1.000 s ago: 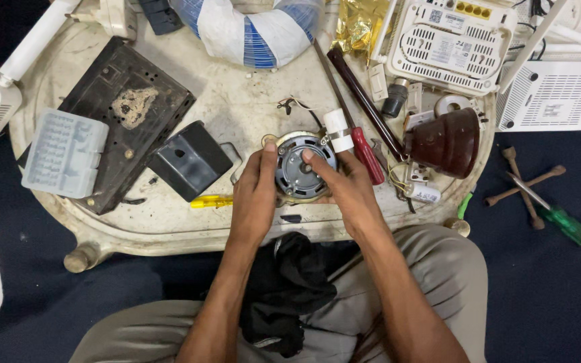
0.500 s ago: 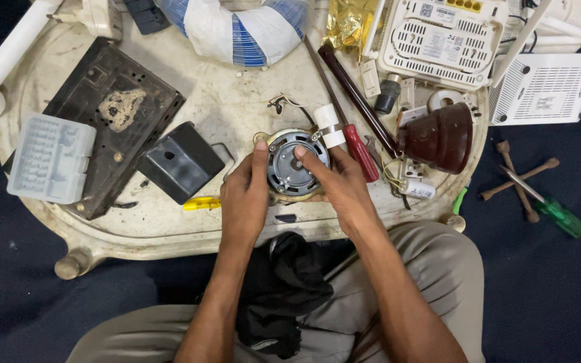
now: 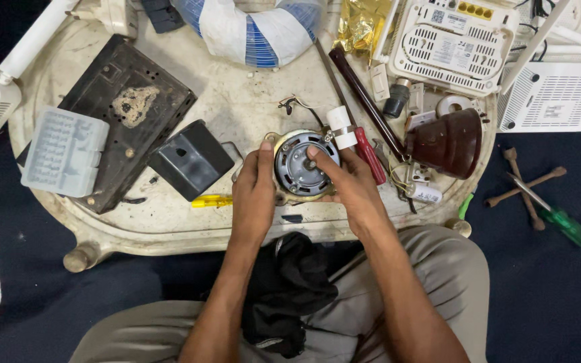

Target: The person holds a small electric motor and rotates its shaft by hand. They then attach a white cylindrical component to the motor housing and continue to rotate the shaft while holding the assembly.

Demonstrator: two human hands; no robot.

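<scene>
On the tray (image 3: pixel 169 232), the left hand (image 3: pixel 253 195) now grips the motor (image 3: pixel 298 168) closer at its left rim, while the right hand (image 3: pixel 351 185) has closed its fingers over the centre, so the motor is held firmly.

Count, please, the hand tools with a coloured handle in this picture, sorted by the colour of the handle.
Red handle: 1, the red screwdriver beside the round motor that the left hand and right hand hold
Yellow handle: 1, the yellow tool on the white table
Green handle: 1, the green screwdriver on the dark floor
Total: 3
</scene>
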